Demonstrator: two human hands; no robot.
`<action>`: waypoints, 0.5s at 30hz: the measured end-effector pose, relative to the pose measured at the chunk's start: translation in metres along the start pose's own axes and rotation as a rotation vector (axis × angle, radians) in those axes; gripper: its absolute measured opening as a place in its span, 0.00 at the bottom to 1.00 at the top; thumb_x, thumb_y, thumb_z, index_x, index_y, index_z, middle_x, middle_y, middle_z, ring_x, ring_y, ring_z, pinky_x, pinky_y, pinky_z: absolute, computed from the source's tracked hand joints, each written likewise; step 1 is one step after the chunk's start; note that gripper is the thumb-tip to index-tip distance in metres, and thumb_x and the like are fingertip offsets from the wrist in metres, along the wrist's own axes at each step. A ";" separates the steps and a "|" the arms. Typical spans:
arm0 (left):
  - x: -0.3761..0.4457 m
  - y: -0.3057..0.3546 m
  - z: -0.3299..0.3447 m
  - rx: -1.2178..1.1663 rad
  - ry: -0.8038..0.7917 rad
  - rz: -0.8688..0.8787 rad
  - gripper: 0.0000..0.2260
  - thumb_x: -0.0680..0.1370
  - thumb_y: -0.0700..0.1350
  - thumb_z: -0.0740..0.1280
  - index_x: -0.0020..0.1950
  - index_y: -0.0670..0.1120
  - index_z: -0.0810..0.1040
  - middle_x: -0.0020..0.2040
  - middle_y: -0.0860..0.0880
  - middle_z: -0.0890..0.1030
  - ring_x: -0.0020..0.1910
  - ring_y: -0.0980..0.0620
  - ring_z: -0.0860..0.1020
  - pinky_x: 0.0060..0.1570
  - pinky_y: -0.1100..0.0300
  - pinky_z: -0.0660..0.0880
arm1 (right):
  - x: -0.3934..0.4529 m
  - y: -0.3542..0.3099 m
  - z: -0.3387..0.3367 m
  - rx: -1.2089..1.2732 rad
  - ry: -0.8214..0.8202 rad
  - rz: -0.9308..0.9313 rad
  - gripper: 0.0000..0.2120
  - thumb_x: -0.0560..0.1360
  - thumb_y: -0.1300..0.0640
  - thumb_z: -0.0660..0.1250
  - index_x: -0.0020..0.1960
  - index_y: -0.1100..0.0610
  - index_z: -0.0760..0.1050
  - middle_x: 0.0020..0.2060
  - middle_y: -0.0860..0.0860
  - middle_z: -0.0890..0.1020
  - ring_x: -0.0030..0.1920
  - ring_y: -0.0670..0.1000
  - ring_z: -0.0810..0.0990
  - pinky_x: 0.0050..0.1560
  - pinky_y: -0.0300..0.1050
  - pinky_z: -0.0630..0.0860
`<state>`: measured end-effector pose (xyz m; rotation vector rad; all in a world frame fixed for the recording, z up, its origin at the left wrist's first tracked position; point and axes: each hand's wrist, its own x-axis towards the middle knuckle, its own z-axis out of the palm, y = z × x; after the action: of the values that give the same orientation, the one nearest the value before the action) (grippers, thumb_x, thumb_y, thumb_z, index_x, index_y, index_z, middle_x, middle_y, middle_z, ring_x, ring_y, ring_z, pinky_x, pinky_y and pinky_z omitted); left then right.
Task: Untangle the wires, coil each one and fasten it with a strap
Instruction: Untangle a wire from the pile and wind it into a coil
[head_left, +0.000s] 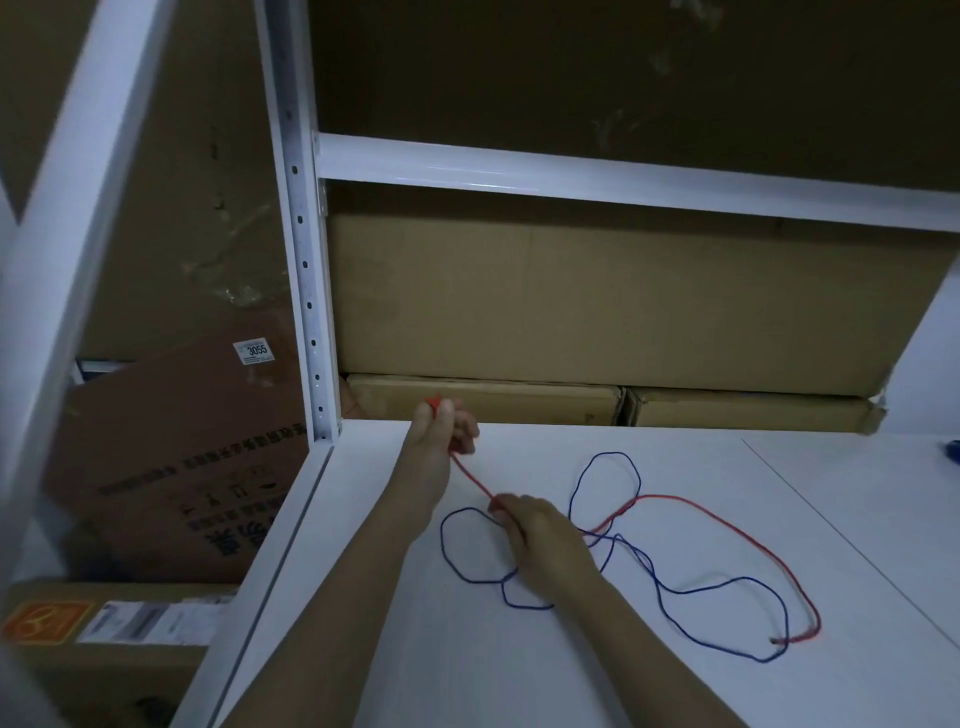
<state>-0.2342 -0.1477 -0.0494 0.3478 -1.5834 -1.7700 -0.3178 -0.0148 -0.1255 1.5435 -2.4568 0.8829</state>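
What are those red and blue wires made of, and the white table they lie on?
The thin red wire and thin blue wire look like flexible matte plastic-sheathed cord: they bend in loose loops. What is inside them does not show. The flat white table top looks like smooth laminated board, with a faint sheen and a thin seam; its core cannot be told.

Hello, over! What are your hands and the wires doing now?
Left hand grips red wire end; right hand pinches it further along. Blue wire loose on table, crossing red near right hand. No coils yet.
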 end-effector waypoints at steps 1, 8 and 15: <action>0.004 -0.002 0.000 0.123 0.046 0.078 0.11 0.85 0.42 0.51 0.45 0.46 0.67 0.36 0.53 0.78 0.31 0.61 0.75 0.40 0.67 0.72 | -0.004 0.001 0.002 -0.003 -0.016 -0.026 0.13 0.83 0.55 0.55 0.57 0.58 0.76 0.48 0.55 0.81 0.50 0.57 0.77 0.49 0.47 0.70; -0.001 -0.038 -0.009 1.129 -0.304 0.151 0.11 0.83 0.48 0.54 0.58 0.42 0.69 0.52 0.43 0.80 0.47 0.46 0.79 0.48 0.51 0.76 | -0.011 -0.002 -0.020 -0.041 0.145 -0.142 0.09 0.77 0.62 0.63 0.53 0.61 0.81 0.40 0.55 0.81 0.42 0.55 0.78 0.44 0.39 0.69; -0.016 -0.035 -0.010 1.098 -0.361 0.121 0.22 0.79 0.64 0.53 0.33 0.49 0.62 0.28 0.52 0.66 0.28 0.54 0.66 0.31 0.59 0.62 | 0.016 0.018 -0.040 0.030 0.146 0.011 0.09 0.80 0.57 0.63 0.53 0.57 0.82 0.43 0.54 0.80 0.47 0.55 0.74 0.49 0.45 0.70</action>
<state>-0.2287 -0.1450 -0.0884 0.4226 -2.6749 -0.7341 -0.3493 -0.0005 -0.0938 1.4215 -2.3620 1.0011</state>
